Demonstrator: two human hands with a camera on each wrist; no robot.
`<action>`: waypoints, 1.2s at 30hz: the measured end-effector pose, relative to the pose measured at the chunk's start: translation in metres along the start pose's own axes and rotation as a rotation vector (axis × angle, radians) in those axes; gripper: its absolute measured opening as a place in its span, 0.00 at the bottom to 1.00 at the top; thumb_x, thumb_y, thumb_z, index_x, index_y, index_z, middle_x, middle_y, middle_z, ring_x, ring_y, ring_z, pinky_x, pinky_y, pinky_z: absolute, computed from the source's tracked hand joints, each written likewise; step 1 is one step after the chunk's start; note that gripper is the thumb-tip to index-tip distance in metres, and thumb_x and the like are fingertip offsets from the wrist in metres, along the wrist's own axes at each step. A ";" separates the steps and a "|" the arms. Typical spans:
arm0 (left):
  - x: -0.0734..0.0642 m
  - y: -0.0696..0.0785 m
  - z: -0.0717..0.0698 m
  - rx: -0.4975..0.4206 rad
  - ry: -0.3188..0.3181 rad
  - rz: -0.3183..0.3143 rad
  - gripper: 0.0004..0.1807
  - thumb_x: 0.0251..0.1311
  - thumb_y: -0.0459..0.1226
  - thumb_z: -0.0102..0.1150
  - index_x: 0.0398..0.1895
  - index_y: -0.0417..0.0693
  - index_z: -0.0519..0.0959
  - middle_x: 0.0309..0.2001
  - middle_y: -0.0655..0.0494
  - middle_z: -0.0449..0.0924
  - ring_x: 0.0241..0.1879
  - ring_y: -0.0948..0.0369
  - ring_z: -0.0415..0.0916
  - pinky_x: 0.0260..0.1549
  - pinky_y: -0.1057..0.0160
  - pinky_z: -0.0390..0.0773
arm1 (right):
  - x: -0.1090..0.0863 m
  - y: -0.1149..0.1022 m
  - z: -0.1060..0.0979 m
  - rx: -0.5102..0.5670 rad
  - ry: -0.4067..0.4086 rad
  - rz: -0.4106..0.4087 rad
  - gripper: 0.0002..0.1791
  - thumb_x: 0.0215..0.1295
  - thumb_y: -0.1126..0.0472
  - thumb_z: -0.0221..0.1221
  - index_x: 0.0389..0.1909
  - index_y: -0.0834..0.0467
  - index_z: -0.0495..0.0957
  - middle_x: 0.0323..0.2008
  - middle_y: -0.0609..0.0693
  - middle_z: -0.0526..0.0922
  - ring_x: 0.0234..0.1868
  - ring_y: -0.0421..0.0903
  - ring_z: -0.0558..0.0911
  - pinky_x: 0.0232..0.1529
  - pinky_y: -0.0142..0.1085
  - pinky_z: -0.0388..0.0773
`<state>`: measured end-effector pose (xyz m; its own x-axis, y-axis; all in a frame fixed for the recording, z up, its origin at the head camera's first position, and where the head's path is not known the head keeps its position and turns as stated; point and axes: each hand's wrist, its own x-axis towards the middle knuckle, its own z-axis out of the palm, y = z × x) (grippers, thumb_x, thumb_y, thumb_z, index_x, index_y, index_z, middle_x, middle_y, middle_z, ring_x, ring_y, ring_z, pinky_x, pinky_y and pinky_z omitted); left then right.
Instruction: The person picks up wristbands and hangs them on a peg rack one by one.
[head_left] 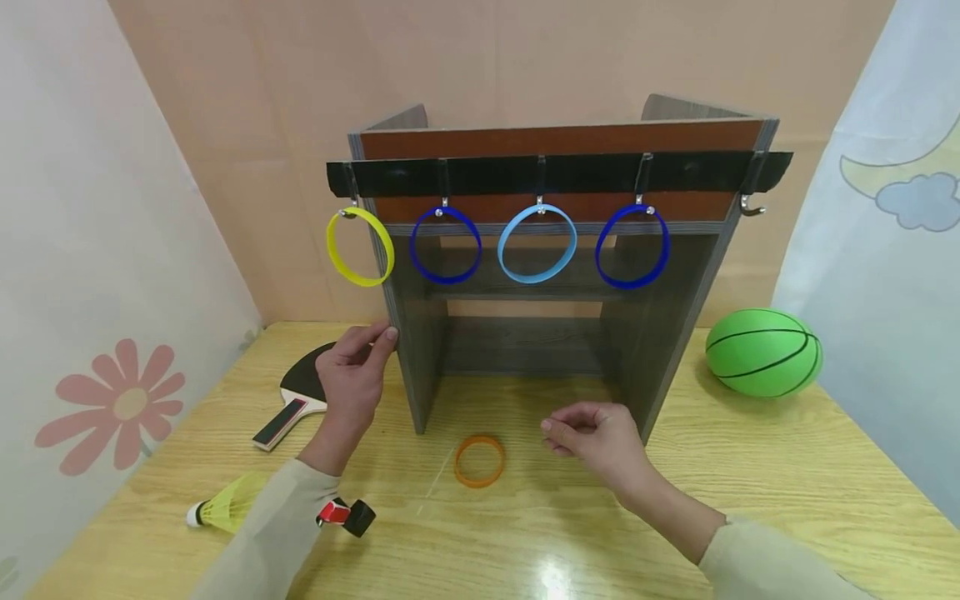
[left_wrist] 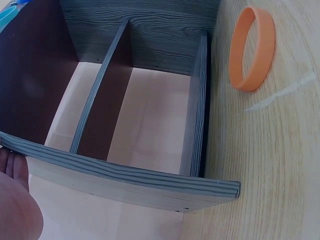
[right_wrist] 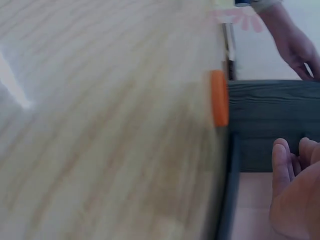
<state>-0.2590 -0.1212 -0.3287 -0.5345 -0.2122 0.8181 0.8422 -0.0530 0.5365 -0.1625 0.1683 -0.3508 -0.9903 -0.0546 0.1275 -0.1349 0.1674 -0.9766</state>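
My left hand (head_left: 351, 379) pinches the front edge of the left side panel of a grey wooden shelf unit (head_left: 408, 333), thumb against the edge. In the left wrist view its fingers (left_wrist: 19, 167) lie along the panel's outer side. Before the unit's right side, my right hand (head_left: 600, 442) hovers with loosely bent fingers and nothing between them. An orange ring (head_left: 480, 461) lies on the table between the hands. Along the unit's top, hooks carry a yellow ring (head_left: 330, 250), a dark blue ring (head_left: 414, 258), a light blue ring (head_left: 502, 258) and another dark blue ring (head_left: 600, 260).
The rightmost hook (head_left: 752, 208) is bare. A green ball (head_left: 763, 352) sits on the table (head_left: 810, 492) at right. Left of the unit lie a table tennis bat (head_left: 303, 383) and a yellow shuttlecock (head_left: 228, 502), partly behind my left sleeve.
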 end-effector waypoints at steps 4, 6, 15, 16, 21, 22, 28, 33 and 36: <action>0.000 0.001 0.000 0.010 -0.008 -0.001 0.05 0.53 0.21 0.62 0.33 0.23 0.80 0.26 0.53 0.80 0.22 0.62 0.75 0.26 0.72 0.76 | 0.000 0.011 0.009 -0.013 -0.066 0.004 0.09 0.58 0.66 0.65 0.35 0.70 0.81 0.32 0.63 0.82 0.32 0.55 0.84 0.34 0.40 0.81; 0.000 0.001 0.000 0.013 -0.008 0.002 0.05 0.53 0.21 0.62 0.33 0.23 0.80 0.26 0.53 0.80 0.22 0.62 0.75 0.25 0.72 0.75 | 0.000 0.015 0.014 -0.011 -0.104 0.018 0.10 0.59 0.65 0.65 0.36 0.71 0.80 0.32 0.63 0.82 0.32 0.56 0.83 0.34 0.40 0.81; 0.000 -0.002 0.000 0.027 -0.002 -0.001 0.05 0.53 0.21 0.62 0.33 0.24 0.81 0.26 0.54 0.80 0.21 0.62 0.74 0.23 0.73 0.74 | 0.004 0.026 0.031 0.012 -0.198 0.053 0.13 0.58 0.68 0.65 0.38 0.74 0.77 0.30 0.60 0.82 0.31 0.56 0.84 0.33 0.41 0.82; 0.000 -0.002 0.000 0.023 -0.003 0.000 0.05 0.53 0.21 0.62 0.33 0.24 0.81 0.26 0.53 0.80 0.21 0.64 0.75 0.23 0.73 0.74 | 0.005 0.026 0.032 0.004 -0.197 0.053 0.13 0.57 0.68 0.65 0.38 0.74 0.77 0.29 0.60 0.82 0.31 0.55 0.84 0.33 0.41 0.82; 0.000 -0.001 -0.001 0.018 -0.008 0.011 0.05 0.53 0.20 0.62 0.33 0.23 0.81 0.26 0.52 0.80 0.21 0.61 0.75 0.24 0.72 0.75 | 0.010 0.029 0.036 -0.044 -0.194 0.074 0.13 0.57 0.66 0.66 0.38 0.73 0.78 0.28 0.58 0.82 0.30 0.53 0.84 0.33 0.40 0.82; 0.000 -0.002 -0.001 0.018 -0.007 0.011 0.05 0.53 0.20 0.62 0.33 0.23 0.81 0.26 0.52 0.80 0.21 0.60 0.75 0.23 0.72 0.75 | 0.011 0.030 0.036 -0.055 -0.195 0.076 0.14 0.57 0.65 0.66 0.38 0.72 0.78 0.28 0.57 0.82 0.31 0.52 0.83 0.33 0.40 0.82; 0.000 -0.002 -0.001 0.042 -0.001 0.011 0.05 0.53 0.20 0.62 0.34 0.24 0.81 0.26 0.52 0.80 0.19 0.61 0.72 0.21 0.73 0.72 | 0.016 0.034 0.039 -0.083 -0.194 0.081 0.13 0.56 0.67 0.66 0.38 0.72 0.77 0.29 0.55 0.82 0.30 0.51 0.83 0.32 0.39 0.81; 0.000 -0.004 -0.002 0.030 -0.003 0.012 0.05 0.53 0.20 0.62 0.34 0.24 0.81 0.26 0.52 0.80 0.20 0.59 0.73 0.23 0.72 0.74 | 0.018 0.033 0.041 -0.127 -0.195 0.097 0.12 0.55 0.67 0.66 0.37 0.71 0.78 0.29 0.54 0.82 0.30 0.49 0.83 0.32 0.39 0.81; 0.000 -0.004 -0.002 0.016 -0.001 0.014 0.05 0.53 0.20 0.62 0.34 0.24 0.81 0.26 0.52 0.80 0.20 0.59 0.73 0.23 0.72 0.74 | 0.018 0.030 0.043 -0.165 -0.191 0.104 0.13 0.54 0.66 0.68 0.36 0.70 0.78 0.28 0.53 0.82 0.30 0.49 0.82 0.31 0.40 0.81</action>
<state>-0.2622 -0.1225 -0.3310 -0.5227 -0.2116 0.8258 0.8484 -0.0342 0.5282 -0.1834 0.1298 -0.3853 -0.9773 -0.2105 -0.0225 -0.0515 0.3392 -0.9393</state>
